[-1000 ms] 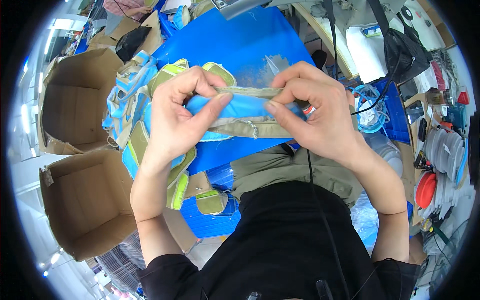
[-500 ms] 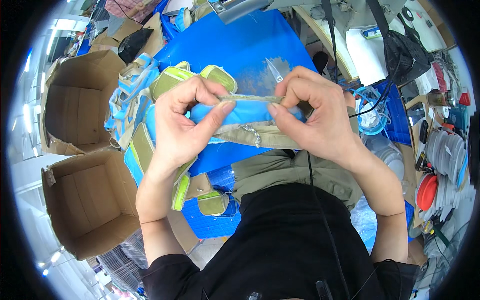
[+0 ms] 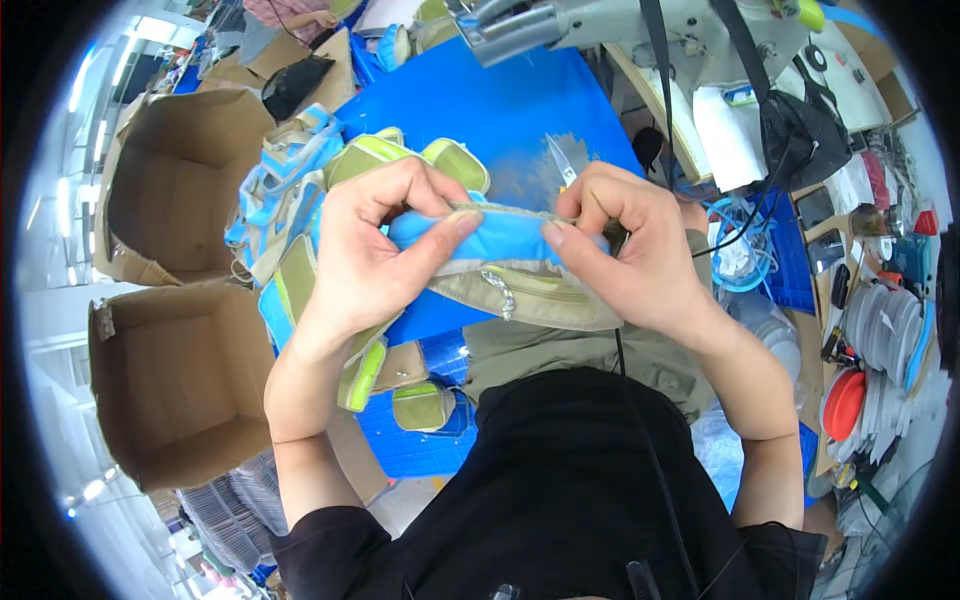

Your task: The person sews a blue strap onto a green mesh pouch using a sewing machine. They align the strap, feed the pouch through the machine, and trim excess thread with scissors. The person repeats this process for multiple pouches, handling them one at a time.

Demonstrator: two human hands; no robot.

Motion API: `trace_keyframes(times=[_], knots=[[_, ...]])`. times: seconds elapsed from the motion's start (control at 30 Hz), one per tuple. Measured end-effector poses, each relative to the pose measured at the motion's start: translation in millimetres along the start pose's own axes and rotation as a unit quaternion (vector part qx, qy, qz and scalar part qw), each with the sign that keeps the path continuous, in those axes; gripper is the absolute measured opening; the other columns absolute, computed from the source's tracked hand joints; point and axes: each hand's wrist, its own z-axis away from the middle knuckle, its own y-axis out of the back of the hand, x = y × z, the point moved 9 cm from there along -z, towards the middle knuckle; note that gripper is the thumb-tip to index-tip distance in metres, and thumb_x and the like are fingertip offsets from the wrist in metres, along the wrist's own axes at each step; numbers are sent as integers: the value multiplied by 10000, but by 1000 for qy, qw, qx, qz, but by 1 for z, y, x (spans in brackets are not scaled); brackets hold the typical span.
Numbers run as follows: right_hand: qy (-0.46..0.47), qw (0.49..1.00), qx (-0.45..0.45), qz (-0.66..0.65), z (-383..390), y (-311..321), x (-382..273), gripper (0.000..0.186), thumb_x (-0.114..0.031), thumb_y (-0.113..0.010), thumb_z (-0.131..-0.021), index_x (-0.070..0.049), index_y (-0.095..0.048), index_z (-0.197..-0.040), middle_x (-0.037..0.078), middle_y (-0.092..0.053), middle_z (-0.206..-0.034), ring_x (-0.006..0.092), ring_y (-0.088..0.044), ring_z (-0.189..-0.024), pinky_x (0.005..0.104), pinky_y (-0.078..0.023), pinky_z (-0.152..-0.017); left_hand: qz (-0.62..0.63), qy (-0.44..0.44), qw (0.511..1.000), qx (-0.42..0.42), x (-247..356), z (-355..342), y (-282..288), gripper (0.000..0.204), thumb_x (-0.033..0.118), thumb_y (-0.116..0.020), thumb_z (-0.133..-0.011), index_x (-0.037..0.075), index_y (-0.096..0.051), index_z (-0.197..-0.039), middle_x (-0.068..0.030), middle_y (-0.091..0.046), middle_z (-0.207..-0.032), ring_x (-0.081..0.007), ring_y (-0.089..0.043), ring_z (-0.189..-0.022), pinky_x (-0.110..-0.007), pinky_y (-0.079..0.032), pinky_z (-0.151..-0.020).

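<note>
A khaki and blue fabric pouch (image 3: 540, 298) is stretched between my two hands, above the blue work surface. My left hand (image 3: 375, 255) pinches one end of its upper edge between thumb and fingers. The other end is pinched by my right hand (image 3: 645, 245). Between the thumbs the blue fabric (image 3: 500, 238) bulges toward me. Below it hangs a khaki panel with a zipper and a light twisted cord (image 3: 500, 292). Just beyond my right fingers lies a pair of pointed scissors (image 3: 562, 158), handles partly hidden. My fingertips behind the edge cannot be seen.
Khaki, lime and blue sewn pieces (image 3: 285, 180) are heaped left of my hands on the blue surface (image 3: 480, 95). Two open cardboard boxes (image 3: 185, 385) stand at the left. A sewing machine (image 3: 600, 25) juts in at the top. Several white discs (image 3: 885, 325) are stacked at right.
The pouch's khaki panel hangs lower and shows more of its zipper. Both hands keep their pinch on the edge. The whole view has shifted slightly, bringing more of the sewing machine in.
</note>
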Motion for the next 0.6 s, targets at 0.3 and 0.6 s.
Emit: trace_keyframes(times=[0.3,0.6], knots=[[-87,993,-70,-33,-8,-8,-38,169,-67,-771,-856,-22,-611,-828,21,-649,-767,86,-572,-679,278,-438,-594,-51,-3,996,-68,43,-5,25,231,-14,-790,-841,28,-576,-764,-80,-711,-900,-95,-645,-856,-254,-516,-760],[-281,909,-193,-238,-22,-47,-22,276,-71,-737,-938,13,-702,-1198,-10,-701,-865,11,-595,-719,187,-462,-649,-16,-4,975,-221,30,-53,40,278,37,-822,-838,41,-558,-752,-59,-701,-868,-111,-646,-840,-260,-496,-744]])
